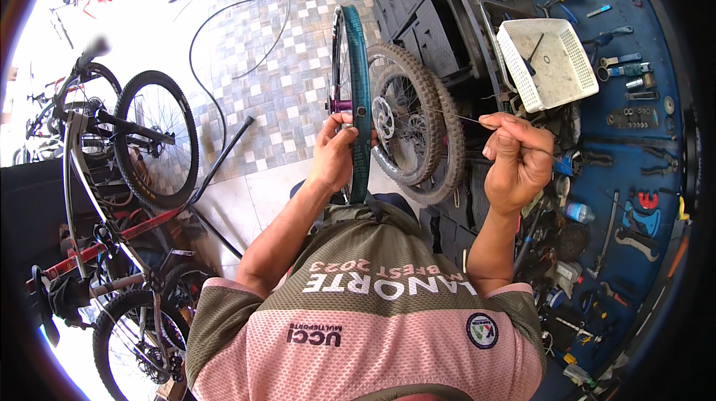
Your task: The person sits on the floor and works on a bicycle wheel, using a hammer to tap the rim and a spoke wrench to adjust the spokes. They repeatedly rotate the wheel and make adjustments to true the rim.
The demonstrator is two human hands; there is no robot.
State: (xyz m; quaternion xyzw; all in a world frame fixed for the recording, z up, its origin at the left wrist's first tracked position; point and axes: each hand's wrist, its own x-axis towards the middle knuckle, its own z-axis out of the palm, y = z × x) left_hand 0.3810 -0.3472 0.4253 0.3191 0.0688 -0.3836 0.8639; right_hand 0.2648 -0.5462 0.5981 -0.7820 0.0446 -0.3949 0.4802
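A bicycle wheel stands on edge in front of my body, with a teal band around its rim and a purple hub. Gripping the near left side of that rim is my left hand, its fingers and thumb closed by a round hole in the band. To the right, my right hand is raised with a thin metal spoke pinched in its fingers. The spoke points left toward the wheel; where its far tip ends is hard to make out. Part of the wheel's lower edge is against my shirt.
Just behind the wheel lean knobbly-tyred wheels against dark drawers. A white plastic basket and many tools lie along the blue bench at right. Bicycles stand at left; a black cable loops over the tiled floor.
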